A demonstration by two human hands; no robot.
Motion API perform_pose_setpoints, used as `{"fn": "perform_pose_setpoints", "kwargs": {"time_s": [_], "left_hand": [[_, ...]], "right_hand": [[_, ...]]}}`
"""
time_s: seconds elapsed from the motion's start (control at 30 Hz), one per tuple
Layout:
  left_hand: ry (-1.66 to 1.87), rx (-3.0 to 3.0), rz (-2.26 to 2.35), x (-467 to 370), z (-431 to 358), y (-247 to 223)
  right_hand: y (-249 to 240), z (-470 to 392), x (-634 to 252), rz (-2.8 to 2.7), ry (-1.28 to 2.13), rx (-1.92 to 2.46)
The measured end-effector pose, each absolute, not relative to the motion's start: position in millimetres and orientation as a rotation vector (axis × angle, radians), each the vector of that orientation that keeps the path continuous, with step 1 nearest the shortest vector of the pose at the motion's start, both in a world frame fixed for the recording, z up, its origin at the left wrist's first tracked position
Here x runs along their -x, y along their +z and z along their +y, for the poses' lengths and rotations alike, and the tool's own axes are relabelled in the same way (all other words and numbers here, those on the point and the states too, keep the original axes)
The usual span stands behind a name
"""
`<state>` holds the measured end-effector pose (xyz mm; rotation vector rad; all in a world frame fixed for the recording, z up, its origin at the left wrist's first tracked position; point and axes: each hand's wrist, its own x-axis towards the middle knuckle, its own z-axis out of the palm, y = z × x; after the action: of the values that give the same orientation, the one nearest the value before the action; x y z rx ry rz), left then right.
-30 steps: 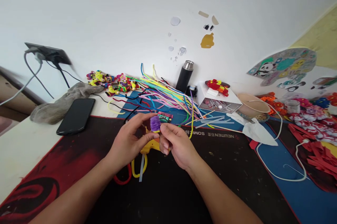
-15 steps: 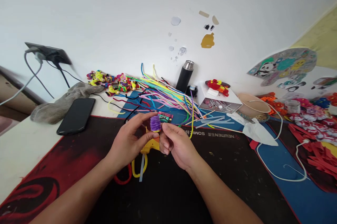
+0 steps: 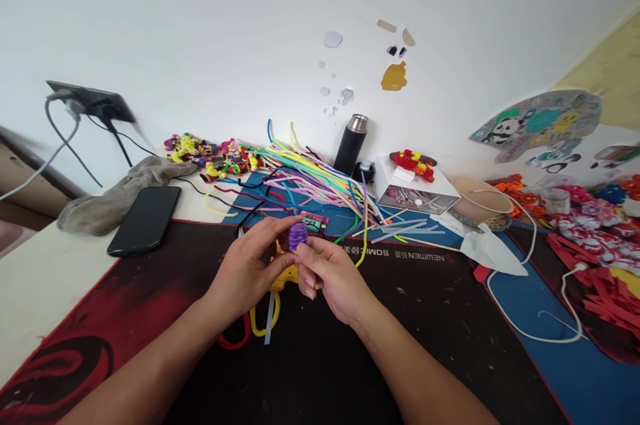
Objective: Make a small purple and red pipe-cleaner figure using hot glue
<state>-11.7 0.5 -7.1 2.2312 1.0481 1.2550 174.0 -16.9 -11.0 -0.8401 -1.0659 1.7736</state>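
Left hand and right hand: fingers of both clamped on purple fuzzy piece, which lies betw. the two sets of fingertips. Yellow tool, partly hidden, just below L fingers; scissors w/ red and yellow handles lower still. Pipe cleaners beyond fingers, on blue mat; phone well left of L fingers.
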Motion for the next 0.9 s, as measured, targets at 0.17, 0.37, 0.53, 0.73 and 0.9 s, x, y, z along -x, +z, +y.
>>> {"fn": "perform_pose_setpoints", "kwargs": {"time_s": [0.17, 0.37, 0.53, 0.73, 0.9], "left_hand": [[1.218, -2.262, 1.018, 12.3, -0.2, -8.0], [1.241, -2.297, 1.063, 12.6, 0.4, -6.4], [1.250, -2.340, 1.063, 12.2, -0.2, -5.4], [1.266, -2.334, 1.101, 13.3, 0.6, -7.9], [1.274, -2.359, 1.098, 14.1, 1.2, -8.6]], "right_hand": [[-12.5, -16.8, -174.4, -1.055, 1.767, 0.852], [-11.7, -17.2, -173.2, -1.080, 1.765, 0.861], [-9.8, -17.5, -172.4, -1.098, 1.750, 0.855], [-10.8, -17.0, -174.2, -1.139, 1.730, 0.878], [-11.5, -16.1, -175.3, -1.147, 1.708, 0.887]]}}
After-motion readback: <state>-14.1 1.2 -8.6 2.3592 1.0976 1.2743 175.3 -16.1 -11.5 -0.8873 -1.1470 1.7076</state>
